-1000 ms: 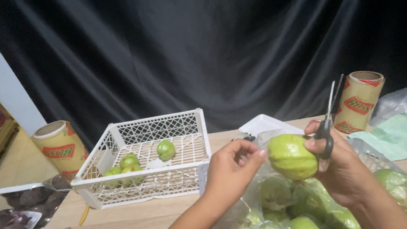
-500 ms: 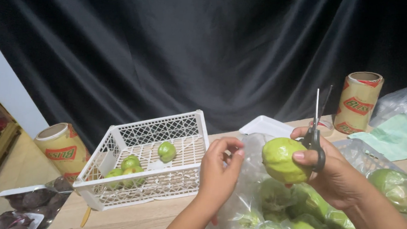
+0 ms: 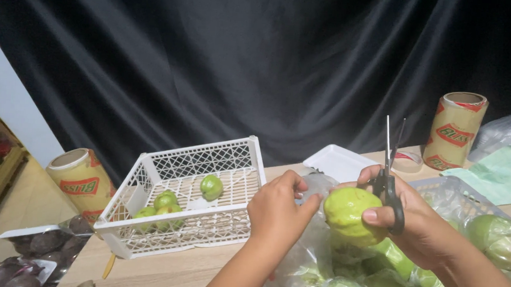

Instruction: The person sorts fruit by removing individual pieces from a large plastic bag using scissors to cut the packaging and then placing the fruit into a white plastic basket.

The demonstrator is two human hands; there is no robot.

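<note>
**Two hands, a green guava and scissors over a table of bagged fruit**

Seen from above, looking down at a light wooden table (image 3: 161, 272) before a black curtain (image 3: 242, 61).

At far left: trays of dark purple fruit (image 3: 34, 248) under clear film, at the table's edge. Just behind them, a roll of clear film (image 3: 81, 181) standing upright.

Left of centre: a white lattice basket (image 3: 188, 207) resting on the table, with a few small green fruits (image 3: 167, 206) inside, one of them (image 3: 211, 186) lying apart toward the back.

At centre: left hand (image 3: 278, 211), fingers curled together, pinching a scrap of clear plastic wrap (image 3: 317, 184) just beside the guava.

Right of centre: right hand (image 3: 412, 218) gripping a pale green guava (image 3: 353, 215) between thumb and palm, held above the table and over a heap of bagged green guavas (image 3: 371, 277). In the same hand, black-handled scissors (image 3: 390, 179), fingers through the loops, blades pointing straight up and nearly closed.

Behind the hands: an empty white foam tray (image 3: 339, 162). Beside it, a small roll of tape (image 3: 409, 161) lying flat.

At right: a second upright roll of film (image 3: 454, 130), a light green cloth (image 3: 493, 176), and one more wrapped guava (image 3: 498, 238) at the edge.
</note>
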